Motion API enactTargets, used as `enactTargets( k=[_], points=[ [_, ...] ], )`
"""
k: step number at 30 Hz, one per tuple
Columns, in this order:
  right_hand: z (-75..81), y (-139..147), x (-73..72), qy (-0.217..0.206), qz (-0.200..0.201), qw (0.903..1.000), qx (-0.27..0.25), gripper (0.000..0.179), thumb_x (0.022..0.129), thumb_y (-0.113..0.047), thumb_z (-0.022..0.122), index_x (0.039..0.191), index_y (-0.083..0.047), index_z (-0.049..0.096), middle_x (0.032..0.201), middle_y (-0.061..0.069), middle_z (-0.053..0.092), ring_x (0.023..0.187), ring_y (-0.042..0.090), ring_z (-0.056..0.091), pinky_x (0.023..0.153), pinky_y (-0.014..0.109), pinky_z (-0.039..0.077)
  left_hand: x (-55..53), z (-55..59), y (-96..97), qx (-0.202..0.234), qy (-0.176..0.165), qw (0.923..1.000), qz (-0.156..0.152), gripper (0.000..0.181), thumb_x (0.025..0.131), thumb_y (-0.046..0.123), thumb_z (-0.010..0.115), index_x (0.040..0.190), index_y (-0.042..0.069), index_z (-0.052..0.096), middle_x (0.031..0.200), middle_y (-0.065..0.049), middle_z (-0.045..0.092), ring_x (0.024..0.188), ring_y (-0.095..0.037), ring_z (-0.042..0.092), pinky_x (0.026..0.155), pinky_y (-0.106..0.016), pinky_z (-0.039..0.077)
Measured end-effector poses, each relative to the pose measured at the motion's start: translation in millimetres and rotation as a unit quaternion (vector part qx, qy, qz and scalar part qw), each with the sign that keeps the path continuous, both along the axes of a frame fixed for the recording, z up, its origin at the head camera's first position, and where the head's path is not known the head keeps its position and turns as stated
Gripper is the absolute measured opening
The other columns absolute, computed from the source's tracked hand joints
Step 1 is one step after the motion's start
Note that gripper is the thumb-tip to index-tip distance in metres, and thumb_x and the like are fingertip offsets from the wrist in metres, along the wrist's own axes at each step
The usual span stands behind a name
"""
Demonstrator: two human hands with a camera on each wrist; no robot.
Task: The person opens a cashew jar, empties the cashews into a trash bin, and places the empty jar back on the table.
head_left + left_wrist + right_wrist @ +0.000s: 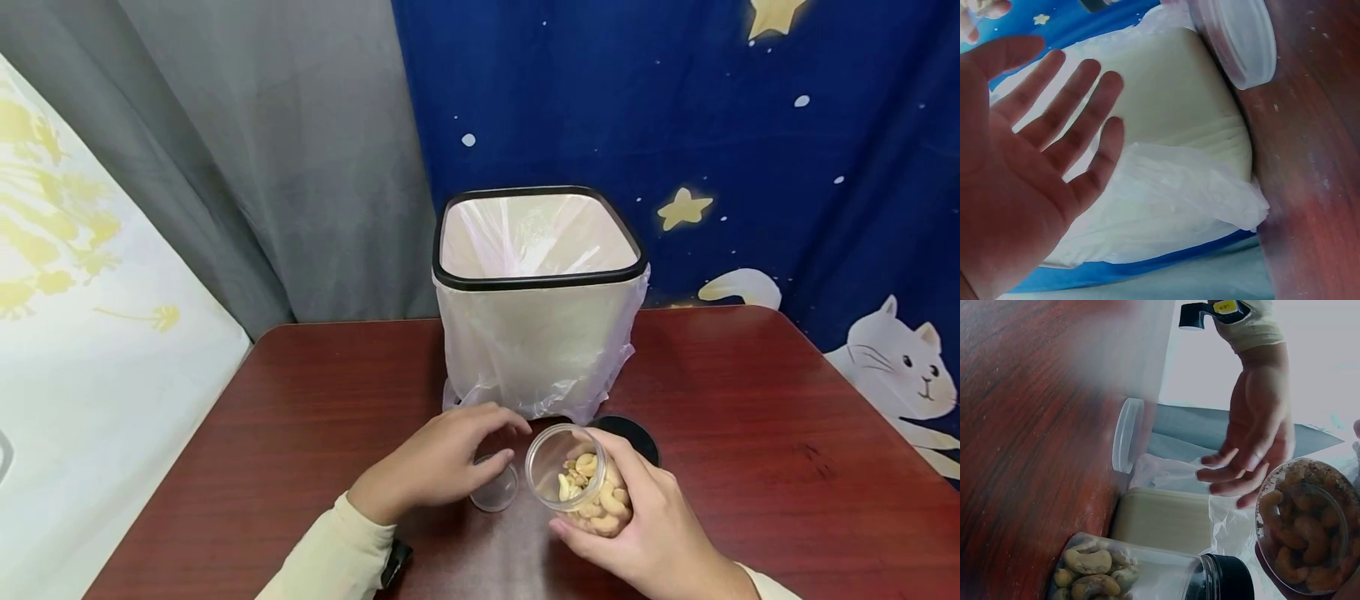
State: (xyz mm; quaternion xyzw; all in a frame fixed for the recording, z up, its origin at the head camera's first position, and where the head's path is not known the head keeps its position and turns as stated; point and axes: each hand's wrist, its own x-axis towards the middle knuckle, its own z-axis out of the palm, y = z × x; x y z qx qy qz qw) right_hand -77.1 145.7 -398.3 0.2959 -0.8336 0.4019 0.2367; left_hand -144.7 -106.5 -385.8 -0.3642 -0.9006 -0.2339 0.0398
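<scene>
My right hand (pixel 660 517) grips a clear plastic jar (pixel 600 527) partly filled with cashews (pixel 609 500). The jar is tilted, its uncovered mouth facing up and to the left. To its left, my left hand (pixel 442 458) hovers with relaxed, spread fingers and holds nothing; its bare palm shows in the left wrist view. Below its fingertips a clear round lid (pixel 497 493) lies on the table, also seen as a shallow clear lid (pixel 1127 436) in the right wrist view. Behind the right hand stands a second jar of cashews (pixel 1088 575) with a black lid (pixel 633 437).
A pale bin (pixel 540 333) with a black rim and a thin plastic liner stands at the back of the reddish-brown table (pixel 337 392). Behind it hang a grey curtain (pixel 300 150) and a blue starry curtain (pixel 562 100). A white patterned sheet (pixel 97 333) borders the left side.
</scene>
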Motion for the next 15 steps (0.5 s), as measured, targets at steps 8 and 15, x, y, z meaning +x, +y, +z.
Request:
enactTargets(
  k=[8,15],
  points=[
    [-0.1,0,-1.4,0.026,-0.001,0.9997,0.005,0.086,0.065,-0.035,0.093,0.138,-0.014,0.053,0.114,0.003,0.068,0.091,0.007,0.065,0.081,0.010,0.050,3.6,12.7,2.5,0.076,0.115,0.9905,0.008,0.023,0.091,0.018,0.065,0.113,0.023,0.068,0.107,0.012,0.068,0.102,-0.003,0.061,0.090,-0.028,0.047],
    [-1.2,0,-1.2,0.046,-0.005,0.9989,0.009,0.083,0.066,-0.038,0.092,0.136,-0.012,0.055,0.114,0.003,0.069,0.091,0.007,0.066,0.082,0.010,0.049,1.6,26.6,9.3,0.150,0.223,0.9626,0.034,0.019,0.090,0.015,0.064,0.108,0.018,0.069,0.103,0.008,0.068,0.099,-0.010,0.061,0.083,-0.030,0.044]
  ],
)
